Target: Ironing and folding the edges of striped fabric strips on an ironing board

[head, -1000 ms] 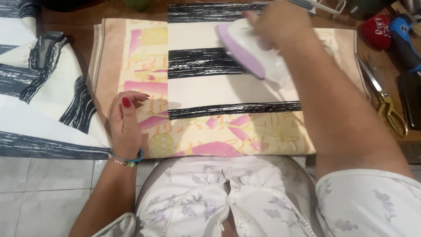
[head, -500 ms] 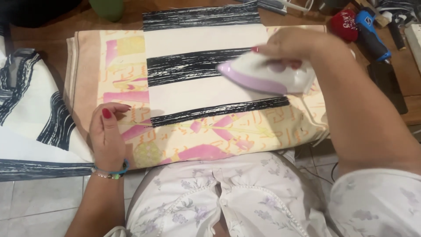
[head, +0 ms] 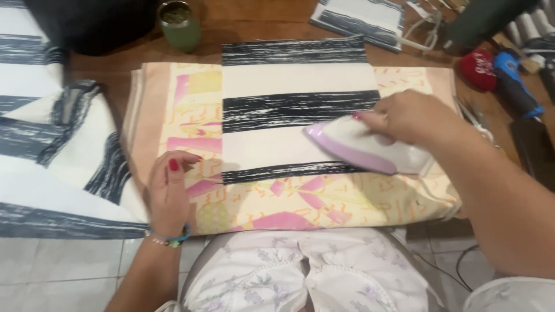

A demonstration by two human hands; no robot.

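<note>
My right hand (head: 413, 118) was wrapped round the handle of the iron (head: 361, 147), fingers closed over it, and the iron's lilac sole lay flat on the striped cloth (head: 289, 115), its nose pointing away from my knuckles toward my other hand. My left hand (head: 167, 193) rested palm-down on the pad (head: 185, 110) (peach, with pink and yellow shapes), fingers loosely curled and holding nothing, the fingertips just beside the cloth's near corner. The cloth lay spread on the pad, between my two hands and reaching past them to the far edge. Beyond my left fingers stood a green cup (head: 180, 26). Out past my right knuckles lay a red cushion (head: 481, 69) and a blue tool (head: 516, 84), well apart from the iron.
</note>
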